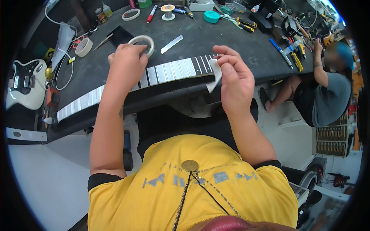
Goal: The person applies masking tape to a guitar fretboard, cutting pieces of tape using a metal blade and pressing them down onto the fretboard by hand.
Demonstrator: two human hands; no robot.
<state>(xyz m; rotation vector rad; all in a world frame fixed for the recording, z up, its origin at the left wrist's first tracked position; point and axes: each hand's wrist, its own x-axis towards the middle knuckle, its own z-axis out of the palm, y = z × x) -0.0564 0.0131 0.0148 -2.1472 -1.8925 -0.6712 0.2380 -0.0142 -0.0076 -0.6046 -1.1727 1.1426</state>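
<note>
Across the front edge of the bench lies a guitar neck [171,73], most of its fretboard covered in pale strips, with dark wood showing between frets near its right end. My left hand [129,63] reaches over the neck, fingers closed at the near side of a roll of masking tape [151,41]. They overlap its rim and hide part of it. In my right hand [237,79], a torn piece of masking tape [215,75] is pinched between thumb and fingers. It hangs by the neck's right end. A snap-off blade [172,44] lies behind the neck.
A white guitar body [27,84] is at the left. Another tape roll [83,47] and tweezers [103,42] lie nearby. Solder wire [167,11], a red marker [152,14] and pliers [296,61] lie farther back and right. Another person [327,84] sits at the right.
</note>
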